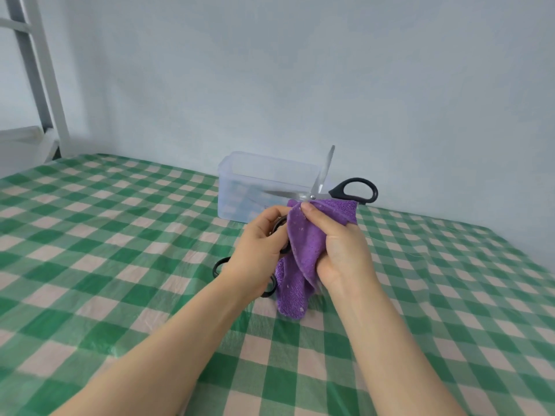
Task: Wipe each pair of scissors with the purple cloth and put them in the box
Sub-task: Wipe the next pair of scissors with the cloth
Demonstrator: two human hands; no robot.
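Left hand (pixel 258 244) grips one black handle of the open scissors (pixel 312 196); right hand (pixel 339 247) pinches the purple cloth (pixel 303 235) round them, before the clear box (pixel 240 187); another pair (pixel 219 265) lies beneath the left hand.

Green checked tablecloth (pixel 120 265), pale wall (pixel 270 70), white ladder frame (pixel 39 70)
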